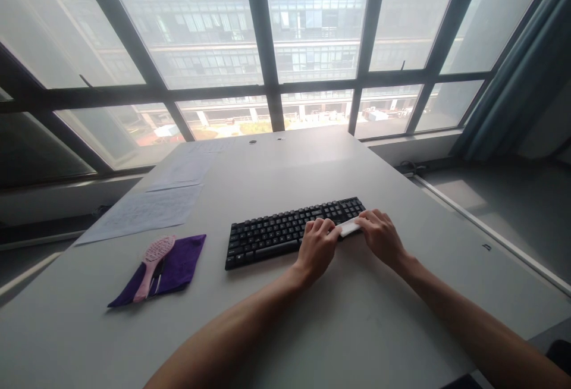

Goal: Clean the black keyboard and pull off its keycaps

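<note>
A black keyboard (276,231) lies at a slight slant on the white table. Over its right part, a small white flat strip (349,226) stretches between my two hands; whether it is a folded tissue or something stiffer I cannot tell. My left hand (319,246) pinches the strip's left end, with its curled fingers above the keys and front edge. At the other end, the fingers of my right hand (379,234) close on the strip near the number keys. Part of the keyboard's right side is hidden under the hands.
Left of the keyboard, a pink hairbrush (158,252) and a thin dark item with a light edge rest on a purple cloth (187,264). Printed papers (151,213) lie farther back on the white table (285,169). Large windows stand beyond, with a blue-grey curtain (513,74) at right.
</note>
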`<state>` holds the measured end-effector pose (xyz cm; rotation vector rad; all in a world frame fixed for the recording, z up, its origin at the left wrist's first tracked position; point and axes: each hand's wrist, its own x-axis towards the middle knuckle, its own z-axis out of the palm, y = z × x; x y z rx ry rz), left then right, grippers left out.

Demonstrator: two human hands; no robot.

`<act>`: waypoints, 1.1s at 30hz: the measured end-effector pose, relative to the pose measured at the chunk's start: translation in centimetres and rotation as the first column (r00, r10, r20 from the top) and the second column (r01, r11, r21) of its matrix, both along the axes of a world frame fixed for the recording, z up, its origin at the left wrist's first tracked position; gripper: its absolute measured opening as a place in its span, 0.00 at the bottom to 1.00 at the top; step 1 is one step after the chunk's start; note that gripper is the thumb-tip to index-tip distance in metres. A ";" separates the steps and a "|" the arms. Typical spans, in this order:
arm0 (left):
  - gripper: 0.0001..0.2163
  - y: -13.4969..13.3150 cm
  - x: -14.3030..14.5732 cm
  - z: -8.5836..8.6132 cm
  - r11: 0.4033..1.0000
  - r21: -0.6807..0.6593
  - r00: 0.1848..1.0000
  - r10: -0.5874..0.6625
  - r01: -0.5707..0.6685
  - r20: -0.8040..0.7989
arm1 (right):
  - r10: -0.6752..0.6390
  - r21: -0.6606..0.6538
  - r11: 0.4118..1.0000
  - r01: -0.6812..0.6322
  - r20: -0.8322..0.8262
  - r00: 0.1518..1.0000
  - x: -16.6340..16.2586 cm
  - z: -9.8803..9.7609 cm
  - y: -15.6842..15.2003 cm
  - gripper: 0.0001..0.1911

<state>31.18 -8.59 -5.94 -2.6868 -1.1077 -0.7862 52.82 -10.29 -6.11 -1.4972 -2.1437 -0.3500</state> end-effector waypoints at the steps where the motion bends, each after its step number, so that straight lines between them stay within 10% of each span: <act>1: 0.11 -0.1 0.0 0.0 1.000 0.001 1.000 0.005 -0.005 0.005 | -0.032 0.017 0.999 0.032 -0.011 0.999 0.5 0.0 0.1 0.12; 6: 0.14 -0.4 0.0 0.2 1.000 0.007 0.998 -0.003 0.003 0.066 | -0.144 0.071 0.986 0.149 -0.072 0.987 2.2 0.0 0.6 0.17; 18: 0.07 -0.2 -0.2 0.1 0.998 -0.057 0.996 -0.025 0.030 0.091 | 0.043 -0.158 0.986 -0.050 -0.045 0.998 2.9 0.0 0.3 0.17; 25: 0.08 -0.1 0.0 -0.3 0.995 -0.099 0.999 -0.023 0.027 0.041 | -0.188 0.013 0.981 0.194 -0.180 0.965 3.0 0.1 1.2 0.14; 33: 0.09 -0.2 0.2 0.1 0.992 -0.127 1.000 -0.017 0.016 -0.007 | -0.013 -0.140 0.990 0.007 -0.044 0.999 0.2 0.0 1.8 0.21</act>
